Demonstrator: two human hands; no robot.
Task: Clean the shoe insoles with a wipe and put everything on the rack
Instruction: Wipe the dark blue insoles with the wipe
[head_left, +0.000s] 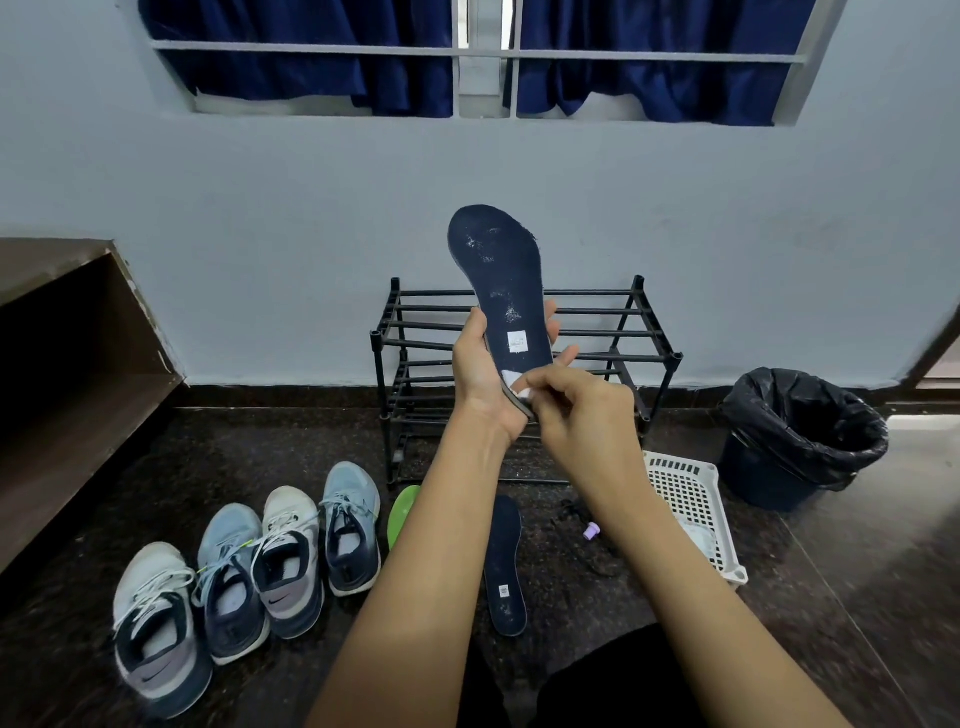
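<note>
My left hand (480, 371) grips a dark blue insole (501, 280) by its heel end and holds it upright, toe up, in front of the black rack (613, 332). White specks and a small white label show on its face. My right hand (582, 410) pinches a small white wipe (517, 387) against the insole's heel. A second dark blue insole (505, 566) lies on the floor below my arms. A green insole (402, 514) lies beside it, partly hidden by my left forearm.
Several sneakers (249, 577) stand in a row on the dark floor at left. A white perforated basket (693, 506) and a bin lined with a black bag (800, 436) sit at right. A small purple cap (591, 531) lies near the basket. A brown bench (67, 364) is at left.
</note>
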